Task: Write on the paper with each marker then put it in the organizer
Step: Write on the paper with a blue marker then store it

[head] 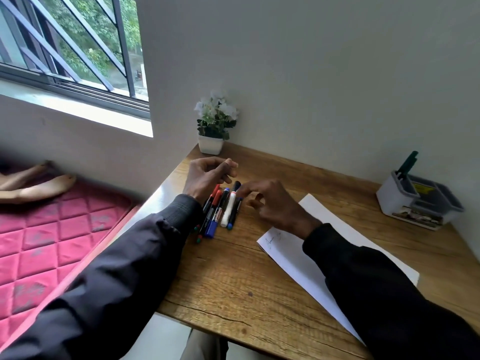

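Note:
Several markers [220, 211] lie side by side on the wooden desk, with red, blue, white and dark barrels. My left hand [207, 175] hovers just above their far ends, fingers curled and holding nothing. My right hand [270, 201] reaches across from the right, its fingertips touching the cap end of a dark marker [235, 203] at the right of the row. A white sheet of paper [306, 258] lies under my right forearm, with a small scribble near its left corner. The grey organizer [415, 201] stands at the desk's far right with a green marker [407, 162] upright in it.
A small white pot of white flowers [214, 126] stands in the desk's far left corner against the wall. Left of the desk is a red quilted mattress [52, 229] where another person's feet rest. A barred window is at the upper left.

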`<state>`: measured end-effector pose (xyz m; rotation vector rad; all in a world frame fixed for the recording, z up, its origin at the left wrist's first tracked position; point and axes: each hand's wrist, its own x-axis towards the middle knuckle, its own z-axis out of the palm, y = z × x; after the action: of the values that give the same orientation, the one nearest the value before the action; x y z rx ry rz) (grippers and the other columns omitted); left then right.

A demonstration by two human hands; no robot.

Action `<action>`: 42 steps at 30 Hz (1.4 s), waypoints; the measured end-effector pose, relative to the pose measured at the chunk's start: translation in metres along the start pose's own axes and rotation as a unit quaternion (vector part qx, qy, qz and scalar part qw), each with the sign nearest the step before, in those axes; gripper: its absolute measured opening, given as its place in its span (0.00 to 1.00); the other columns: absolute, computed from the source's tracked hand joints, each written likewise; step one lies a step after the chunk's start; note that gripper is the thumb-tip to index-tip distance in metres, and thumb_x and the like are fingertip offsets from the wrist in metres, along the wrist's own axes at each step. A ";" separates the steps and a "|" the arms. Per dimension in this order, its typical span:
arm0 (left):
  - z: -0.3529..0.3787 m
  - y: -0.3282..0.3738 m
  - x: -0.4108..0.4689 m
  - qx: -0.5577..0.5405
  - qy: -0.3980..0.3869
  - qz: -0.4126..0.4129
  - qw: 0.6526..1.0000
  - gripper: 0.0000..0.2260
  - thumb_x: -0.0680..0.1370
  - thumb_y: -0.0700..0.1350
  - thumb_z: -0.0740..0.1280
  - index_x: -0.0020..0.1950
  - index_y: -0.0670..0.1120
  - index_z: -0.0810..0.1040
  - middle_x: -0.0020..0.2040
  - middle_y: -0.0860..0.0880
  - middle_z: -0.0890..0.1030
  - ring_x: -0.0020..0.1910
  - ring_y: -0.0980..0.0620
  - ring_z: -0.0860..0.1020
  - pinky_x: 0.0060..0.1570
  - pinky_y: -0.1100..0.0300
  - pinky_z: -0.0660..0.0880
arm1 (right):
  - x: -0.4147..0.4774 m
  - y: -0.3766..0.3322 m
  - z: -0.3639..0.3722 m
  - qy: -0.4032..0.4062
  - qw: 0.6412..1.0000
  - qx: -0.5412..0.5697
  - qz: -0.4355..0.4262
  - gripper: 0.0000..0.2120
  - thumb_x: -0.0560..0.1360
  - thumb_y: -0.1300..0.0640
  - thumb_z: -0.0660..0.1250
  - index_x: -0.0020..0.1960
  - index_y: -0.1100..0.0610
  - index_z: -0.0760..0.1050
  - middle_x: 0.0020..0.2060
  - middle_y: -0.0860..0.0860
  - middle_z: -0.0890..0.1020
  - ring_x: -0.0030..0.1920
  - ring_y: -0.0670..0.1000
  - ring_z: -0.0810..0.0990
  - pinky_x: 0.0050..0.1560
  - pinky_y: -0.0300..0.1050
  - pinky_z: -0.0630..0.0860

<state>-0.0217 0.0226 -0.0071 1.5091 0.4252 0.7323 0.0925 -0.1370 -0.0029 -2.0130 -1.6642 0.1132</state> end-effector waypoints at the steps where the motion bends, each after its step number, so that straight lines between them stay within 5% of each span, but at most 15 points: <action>1: 0.000 0.000 0.000 0.001 -0.003 0.004 1.000 0.11 0.80 0.44 0.69 0.51 0.36 0.84 0.42 0.40 0.85 0.38 0.48 0.80 0.41 0.58 0.76 | 0.002 0.000 0.001 -0.018 1.000 -0.002 -0.014 0.20 0.72 0.74 0.72 0.59 0.56 0.84 0.58 0.52 0.85 0.58 0.48 0.82 0.53 0.32 0.77; 9: 0.003 -0.005 0.001 0.009 -0.044 0.010 0.999 0.10 0.80 0.45 0.69 0.51 0.37 0.84 0.40 0.44 0.85 0.36 0.52 0.80 0.39 0.64 0.76 | -0.005 0.018 0.008 -0.034 0.999 -0.013 -0.037 0.22 0.72 0.74 0.72 0.60 0.54 0.84 0.60 0.51 0.82 0.62 0.49 0.79 0.56 0.41 0.79; 14: 0.003 -0.005 0.000 0.007 -0.048 0.011 0.999 0.10 0.80 0.45 0.70 0.52 0.37 0.84 0.40 0.44 0.85 0.36 0.51 0.80 0.38 0.64 0.77 | -0.010 0.026 0.005 -0.034 0.997 -0.064 -0.035 0.11 0.76 0.66 0.74 0.55 0.53 0.84 0.57 0.51 0.79 0.58 0.49 0.77 0.55 0.50 0.80; 19: 0.006 -0.002 -0.004 0.061 -0.067 0.053 0.995 0.09 0.80 0.43 0.69 0.51 0.37 0.83 0.41 0.42 0.85 0.37 0.51 0.81 0.38 0.65 0.77 | -0.029 0.027 -0.010 0.059 0.997 0.027 0.033 0.07 0.79 0.63 0.70 0.52 0.52 0.79 0.52 0.49 0.77 0.51 0.43 0.77 0.50 0.33 0.74; 22: 0.013 0.001 -0.010 0.091 -0.092 0.081 0.988 0.09 0.79 0.44 0.70 0.52 0.38 0.84 0.44 0.44 0.86 0.40 0.49 0.83 0.40 0.65 0.79 | -0.048 0.028 -0.027 0.171 0.954 0.211 0.127 0.07 0.83 0.61 0.66 0.53 0.49 0.75 0.48 0.52 0.82 0.46 0.48 0.80 0.46 0.39 0.75; 25: 0.029 0.003 -0.013 0.124 -0.119 0.095 0.981 0.09 0.79 0.46 0.72 0.52 0.41 0.85 0.44 0.48 0.87 0.42 0.53 0.85 0.44 0.62 0.81 | -0.070 0.027 -0.042 0.253 0.875 0.383 0.155 0.06 0.83 0.61 0.66 0.59 0.58 0.75 0.48 0.59 0.84 0.44 0.54 0.82 0.42 0.43 0.80; 30: 0.066 -0.002 -0.018 0.179 -0.258 0.100 0.944 0.09 0.80 0.47 0.70 0.55 0.44 0.84 0.47 0.49 0.86 0.46 0.53 0.85 0.46 0.54 0.83 | -0.092 0.033 -0.040 0.332 0.786 0.484 0.197 0.10 0.80 0.61 0.70 0.60 0.61 0.79 0.47 0.55 0.87 0.49 0.54 0.86 0.50 0.44 0.84; 36: 0.089 -0.007 -0.020 0.179 -0.266 0.166 0.933 0.10 0.77 0.40 0.73 0.58 0.43 0.84 0.52 0.50 0.86 0.45 0.55 0.85 0.46 0.60 0.82 | -0.091 0.031 -0.035 0.309 0.780 0.507 0.201 0.03 0.79 0.62 0.71 0.48 0.62 0.79 0.36 0.56 0.84 0.38 0.54 0.84 0.41 0.47 0.80; 42: 0.092 -0.011 -0.022 0.206 -0.292 0.214 0.909 0.08 0.79 0.38 0.69 0.56 0.45 0.83 0.45 0.52 0.84 0.42 0.56 0.83 0.42 0.66 0.79 | -0.091 0.032 -0.029 0.237 0.788 0.518 0.233 0.15 0.84 0.51 0.63 0.43 0.59 0.77 0.29 0.58 0.76 0.27 0.52 0.72 0.27 0.40 0.67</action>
<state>0.0263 -0.0594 -0.0178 2.1644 -0.2365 0.4956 0.1103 -0.2354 -0.0152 -1.3319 -0.5009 0.5200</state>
